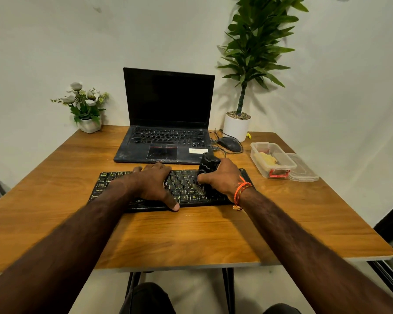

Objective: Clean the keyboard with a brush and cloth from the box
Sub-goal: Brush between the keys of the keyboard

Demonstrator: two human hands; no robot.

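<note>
A black keyboard [114, 180] with yellowish key legends lies across the wooden table in front of me. My left hand [153, 183] rests flat on its middle keys, fingers spread, thumb on the front edge. My right hand [222, 177] grips a black brush [208, 168] with a thick handle, held upright. Its bristles touch the keys on the right part of the keyboard. The clear plastic box [273, 163] stands open to the right, with a yellow cloth [267, 158] and a red item inside.
An open dark laptop [168, 123] sits behind the keyboard. A wired mouse [229, 143] and a white potted plant [236, 126] are at the back right, a small flower pot [89, 123] at the back left. The box lid [303, 169] lies beside the box.
</note>
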